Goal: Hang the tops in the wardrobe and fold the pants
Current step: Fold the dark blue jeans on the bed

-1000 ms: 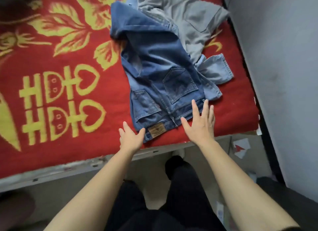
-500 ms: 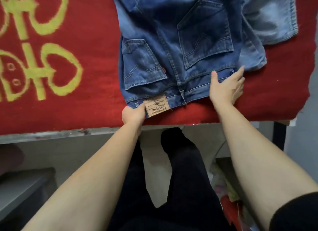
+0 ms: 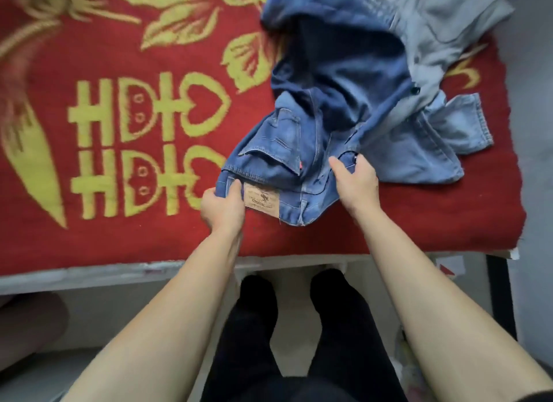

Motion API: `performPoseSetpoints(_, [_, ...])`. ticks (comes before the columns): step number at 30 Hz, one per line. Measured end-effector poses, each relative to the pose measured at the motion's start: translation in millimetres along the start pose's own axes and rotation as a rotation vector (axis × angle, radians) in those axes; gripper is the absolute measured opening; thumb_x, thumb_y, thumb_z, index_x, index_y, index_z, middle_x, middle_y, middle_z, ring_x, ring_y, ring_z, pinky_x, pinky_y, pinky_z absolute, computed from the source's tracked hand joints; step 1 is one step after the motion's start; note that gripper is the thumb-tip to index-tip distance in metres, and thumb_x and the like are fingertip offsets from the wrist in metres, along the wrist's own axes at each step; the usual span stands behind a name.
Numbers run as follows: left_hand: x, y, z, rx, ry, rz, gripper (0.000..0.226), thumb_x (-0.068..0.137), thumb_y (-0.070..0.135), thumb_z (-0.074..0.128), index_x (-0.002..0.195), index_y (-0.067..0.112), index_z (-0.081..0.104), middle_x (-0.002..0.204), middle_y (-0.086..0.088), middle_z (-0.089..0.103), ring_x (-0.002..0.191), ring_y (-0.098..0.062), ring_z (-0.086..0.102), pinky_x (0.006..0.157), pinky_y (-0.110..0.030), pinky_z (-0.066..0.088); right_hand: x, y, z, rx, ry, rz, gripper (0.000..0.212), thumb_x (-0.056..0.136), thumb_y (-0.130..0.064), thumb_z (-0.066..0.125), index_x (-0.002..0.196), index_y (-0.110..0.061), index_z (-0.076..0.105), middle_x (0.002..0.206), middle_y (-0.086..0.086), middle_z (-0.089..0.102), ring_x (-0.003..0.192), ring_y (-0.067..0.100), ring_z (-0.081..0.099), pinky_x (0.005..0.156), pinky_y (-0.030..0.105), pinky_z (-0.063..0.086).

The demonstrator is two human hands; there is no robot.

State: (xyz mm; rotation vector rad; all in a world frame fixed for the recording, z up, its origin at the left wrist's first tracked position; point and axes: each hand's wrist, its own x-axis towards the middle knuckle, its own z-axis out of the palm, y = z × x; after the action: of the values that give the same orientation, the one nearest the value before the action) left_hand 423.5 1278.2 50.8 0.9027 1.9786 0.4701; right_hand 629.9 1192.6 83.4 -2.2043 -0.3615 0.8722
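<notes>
A pair of blue jeans point(image 3: 338, 102) lies bunched on the red blanket point(image 3: 119, 222), waistband toward me, with a tan leather patch point(image 3: 261, 199) showing. My left hand point(image 3: 221, 205) grips the waistband's left corner beside the patch. My right hand point(image 3: 354, 181) grips the waistband's right end, near a button. The waist is lifted and creased between my hands. A lighter blue denim garment point(image 3: 443, 138) lies partly under the jeans at the right. A pale grey top point(image 3: 449, 27) lies behind them, half covered.
The red blanket with yellow flowers and characters covers a bed whose pale front edge point(image 3: 119, 271) runs across below my hands. A grey wall point(image 3: 535, 102) borders the bed at the right. My dark-trousered legs point(image 3: 299, 341) stand against the bed.
Both hands have closed on the jeans' waistband and raised it, so the jeans, flat before, are now bunched and creased. The view has pulled back and up.
</notes>
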Motion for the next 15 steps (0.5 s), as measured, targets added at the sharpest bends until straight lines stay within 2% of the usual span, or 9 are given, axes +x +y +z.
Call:
performPoseSetpoints(2, [17.4,39.6,-36.3,-0.146,-0.027,0.025,0.040,0.058,0.053,0.078,0.072,0.018,0.063,0.077,-0.003,0.071,0.075,-0.025,0.070,0.075,-0.048,0.059,-23.3,-50.8,0.4,0.231,-0.029,0.028,0.024,0.085,-0.035,0.066,0.090,-0.012,0.066,0.088,-0.002,0.069,0.085,0.019,0.064,0.086,0.037,0.050])
performPoseSetpoints(3, [24.2,61.8,-54.3,-0.210,-0.040,0.038,0.044,0.053,0.055,0.079,0.073,0.019,0.065,0.078,-0.003,0.072,0.075,-0.024,0.071,0.075,-0.051,0.059,-35.1,-76.9,-1.2,0.362,-0.046,0.033,0.017,0.085,-0.031,0.066,0.085,-0.014,0.066,0.082,-0.004,0.069,0.078,0.014,0.064,0.082,0.035,0.052])
performPoseSetpoints(4, [26.9,86.2,-73.5,-0.274,-0.063,0.063,0.043,0.052,0.052,0.079,0.075,0.018,0.066,0.080,-0.002,0.073,0.075,-0.023,0.072,0.075,-0.052,0.059,-45.7,-103.6,-4.7,0.475,-0.064,0.026,0.011,0.087,-0.025,0.066,0.081,-0.015,0.065,0.074,-0.007,0.067,0.070,0.009,0.062,0.072,0.027,0.053])
performPoseSetpoints(5, [27.6,110.9,-91.9,-0.343,-0.090,0.091,0.039,0.055,0.046,0.079,0.077,0.016,0.066,0.081,-0.003,0.073,0.075,-0.023,0.072,0.075,-0.052,0.060,-55.6,-130.3,-8.7,0.571,-0.072,0.015,0.011,0.089,-0.019,0.065,0.079,-0.016,0.065,0.066,-0.009,0.066,0.062,0.004,0.061,0.064,0.020,0.050])
performPoseSetpoints(7, [16.1,163.4,-130.9,-0.460,-0.113,0.128,0.027,0.066,0.034,0.078,0.080,0.014,0.065,0.089,-0.008,0.073,0.078,-0.025,0.072,0.074,-0.050,0.060,-77.2,-182.4,-22.7,0.712,-0.087,-0.003,0.010,0.091,-0.018,0.064,0.082,-0.015,0.067,0.066,-0.008,0.067,0.059,0.003,0.062,0.058,0.017,0.048])
performPoseSetpoints(9, [6.5,207.3,-166.8,-0.544,-0.119,0.167,0.021,0.079,0.026,0.075,0.085,0.013,0.061,0.094,-0.012,0.072,0.073,-0.024,0.069,0.065,-0.036,0.059,-101.4,-227.8,-40.1,0.810,-0.124,-0.067,0.014,0.092,-0.026,0.064,0.090,-0.014,0.070,0.077,0.000,0.069,0.067,0.009,0.067,0.063,0.024,0.051])
performPoseSetpoints(11, [-6.4,244.6,-199.2,-0.593,-0.146,0.203,0.016,0.090,0.023,0.067,0.092,0.012,0.055,0.088,-0.009,0.067,0.064,-0.017,0.063,0.052,-0.027,0.051,-129.8,-268.1,-58.9,0.911,-0.174,-0.139,0.023,0.091,-0.032,0.064,0.093,-0.009,0.068,0.080,0.007,0.069,0.069,0.018,0.069,0.066,0.031,0.052])
performPoseSetpoints(14, [-35.3,287.6,-241.0,-0.687,-0.154,0.259,0.016,0.094,0.020,0.062,0.083,0.015,0.050,0.083,-0.006,0.063,0.061,-0.014,0.062,0.051,-0.027,0.051,-173.4,-320.8,-91.3,1.020,-0.193,-0.236,0.020,0.096,-0.025,0.059,0.084,-0.010,0.061,0.060,0.001,0.066,0.053,0.014,0.066,0.052,0.024,0.052])
performPoseSetpoints(15, [-45.3,299.3,-254.0,-0.728,-0.143,0.285,0.017,0.093,0.018,0.062,0.081,0.015,0.050,0.084,-0.008,0.064,0.062,-0.016,0.064,0.052,-0.029,0.054,-187.5,-334.8,-100.8,1.044,-0.196,-0.266,0.017,0.095,-0.024,0.060,0.083,-0.012,0.060,0.059,0.000,0.065,0.053,0.014,0.066,0.051,0.023,0.052])
